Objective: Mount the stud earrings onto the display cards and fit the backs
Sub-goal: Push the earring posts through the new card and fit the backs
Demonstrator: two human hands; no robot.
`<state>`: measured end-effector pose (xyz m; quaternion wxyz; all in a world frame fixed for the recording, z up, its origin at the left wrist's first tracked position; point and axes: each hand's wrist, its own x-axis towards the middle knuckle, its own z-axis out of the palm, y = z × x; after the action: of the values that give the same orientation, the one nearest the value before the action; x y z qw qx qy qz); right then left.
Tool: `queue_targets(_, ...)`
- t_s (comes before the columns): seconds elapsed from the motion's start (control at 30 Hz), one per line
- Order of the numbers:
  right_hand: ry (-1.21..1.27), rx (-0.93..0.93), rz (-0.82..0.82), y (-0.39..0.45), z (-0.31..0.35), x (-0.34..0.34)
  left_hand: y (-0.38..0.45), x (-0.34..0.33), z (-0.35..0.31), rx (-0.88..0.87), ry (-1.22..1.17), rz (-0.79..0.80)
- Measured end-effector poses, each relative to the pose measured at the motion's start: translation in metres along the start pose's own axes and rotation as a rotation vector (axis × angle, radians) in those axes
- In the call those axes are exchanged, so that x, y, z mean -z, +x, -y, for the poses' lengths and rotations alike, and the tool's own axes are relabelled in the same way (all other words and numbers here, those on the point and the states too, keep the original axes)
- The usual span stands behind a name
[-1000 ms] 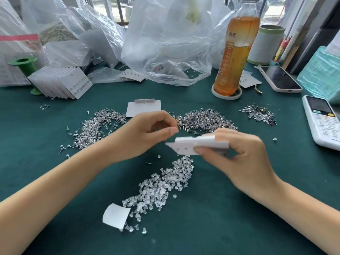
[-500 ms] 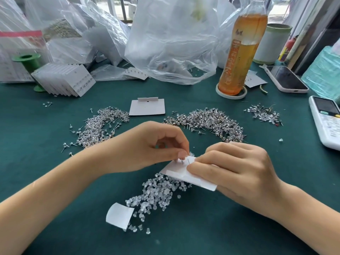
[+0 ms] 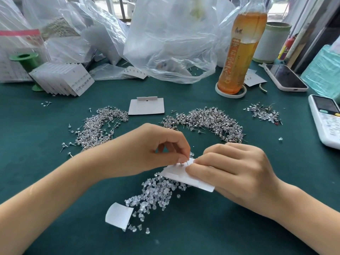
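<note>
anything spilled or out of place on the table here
Nothing damaged. Clear earring backs lie strewn loose across the cloth beside a curled paper scrap, and one stray back sits alone near the remote.

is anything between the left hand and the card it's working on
Nothing visible. The left hand has its fingertips right at the top edge of the white display card, by thin earring posts poking up through it. The right hand holds that card over the clear backs.

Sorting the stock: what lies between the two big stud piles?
A blank display card lies toward the back of the gap between the left stud pile and right stud pile, in the head view.
</note>
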<state>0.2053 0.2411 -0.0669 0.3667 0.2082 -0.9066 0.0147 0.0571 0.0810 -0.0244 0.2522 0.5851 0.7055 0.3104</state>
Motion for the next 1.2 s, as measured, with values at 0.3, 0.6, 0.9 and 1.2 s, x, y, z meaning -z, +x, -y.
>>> queue_targets(0.3,-0.07,0.02,-0.05,0.0008,0.0039,-0.0005,-0.0021,-0.0029,-0.0002,-0.008,0.025,-0.005)
queue_targets(0.6,-0.113,0.035,-0.074,0.0022,0.0057,0.0004,-0.0021,-0.005,0.0005,-0.013,-0.015,-0.008)
queue_targets(0.9,-0.131,0.04,-0.093,0.0017,0.0058,0.001,0.0008,-0.0058,0.0029,-0.02,-0.067,-0.001)
queue_targets(1.2,-0.113,0.042,-0.111,0.0015,0.0052,0.0008,0.0021,-0.0048,0.0038,0.042,-0.238,-0.004)
